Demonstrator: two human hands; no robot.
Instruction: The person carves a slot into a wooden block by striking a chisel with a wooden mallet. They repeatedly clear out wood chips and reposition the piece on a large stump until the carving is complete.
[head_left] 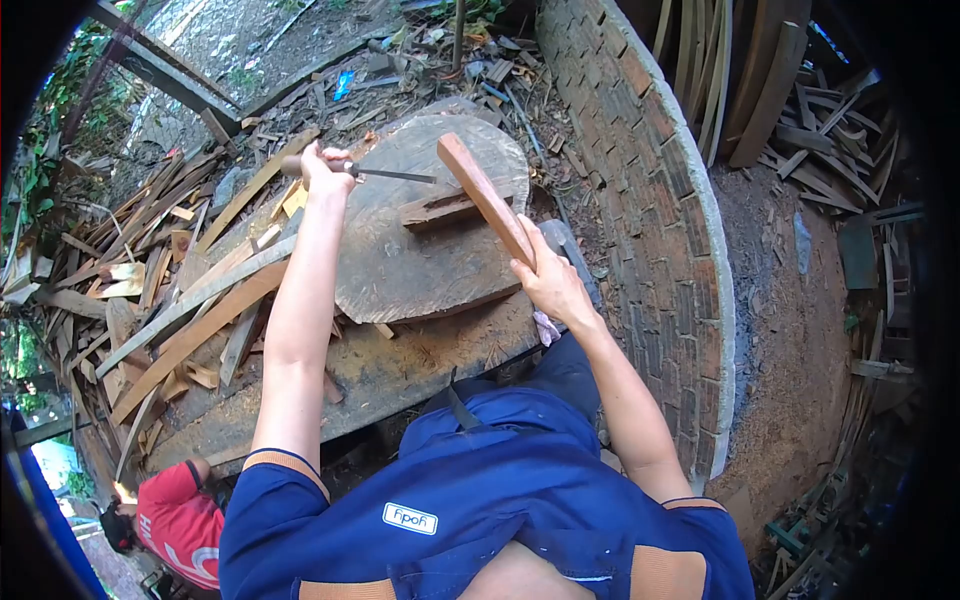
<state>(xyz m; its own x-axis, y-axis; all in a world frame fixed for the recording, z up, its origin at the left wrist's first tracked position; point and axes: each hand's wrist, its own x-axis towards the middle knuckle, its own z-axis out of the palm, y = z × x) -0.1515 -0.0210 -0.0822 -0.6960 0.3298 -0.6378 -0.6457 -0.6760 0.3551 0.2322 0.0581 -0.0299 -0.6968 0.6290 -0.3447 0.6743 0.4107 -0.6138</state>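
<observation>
My left hand (328, 168) is closed round the wooden handle of a chisel-like tool (395, 176), its thin metal blade pointing right over a large round wood slab (380, 255). In my right hand (550, 278) is the lower end of a long reddish-brown wooden bar (480, 190), which slants up and to the left above the slab. Beneath the bar, a short grooved wood block (440, 208) lies on the slab. The tool's tip is near the block but apart from it.
Wood strips (200, 325) and offcuts are heaped at the left. A curved brick wall (640, 180) stands to the right of the slab. A person in a red shirt (180, 520) is at the lower left. Boards (770, 100) lean at the upper right.
</observation>
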